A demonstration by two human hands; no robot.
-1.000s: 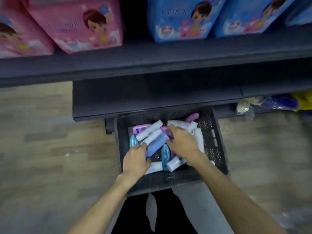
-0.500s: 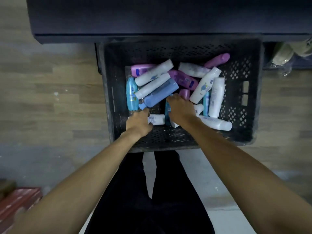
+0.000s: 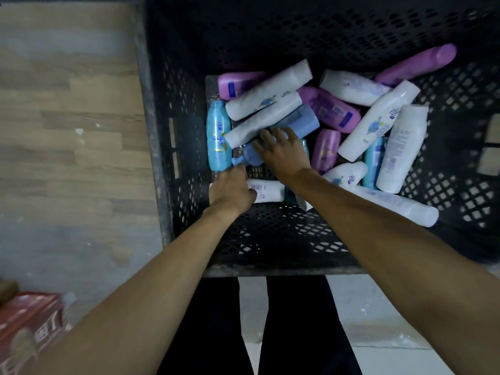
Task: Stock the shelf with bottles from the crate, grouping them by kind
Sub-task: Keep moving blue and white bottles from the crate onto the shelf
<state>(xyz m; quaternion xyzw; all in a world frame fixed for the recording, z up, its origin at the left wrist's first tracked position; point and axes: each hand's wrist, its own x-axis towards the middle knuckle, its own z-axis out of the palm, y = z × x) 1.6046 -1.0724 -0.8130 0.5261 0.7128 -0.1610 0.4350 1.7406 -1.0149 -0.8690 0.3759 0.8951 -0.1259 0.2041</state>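
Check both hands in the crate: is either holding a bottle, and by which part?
Left hand grips the white bottle by its end. Right hand lies on the periwinkle bottle, fingers over its lower body; closed grip cannot be told.

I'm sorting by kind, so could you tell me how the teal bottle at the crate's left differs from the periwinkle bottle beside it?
The teal bottle is brighter and lies untouched, parallel to the crate wall; the periwinkle bottle lies diagonally under the right hand. Both lie flat.

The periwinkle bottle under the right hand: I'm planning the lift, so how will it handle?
The periwinkle bottle looks like smooth rigid plastic, so probably stiff but slippery. Two white bottles lie against it and may roll when it leaves. It's round-bodied, so it could roll too.
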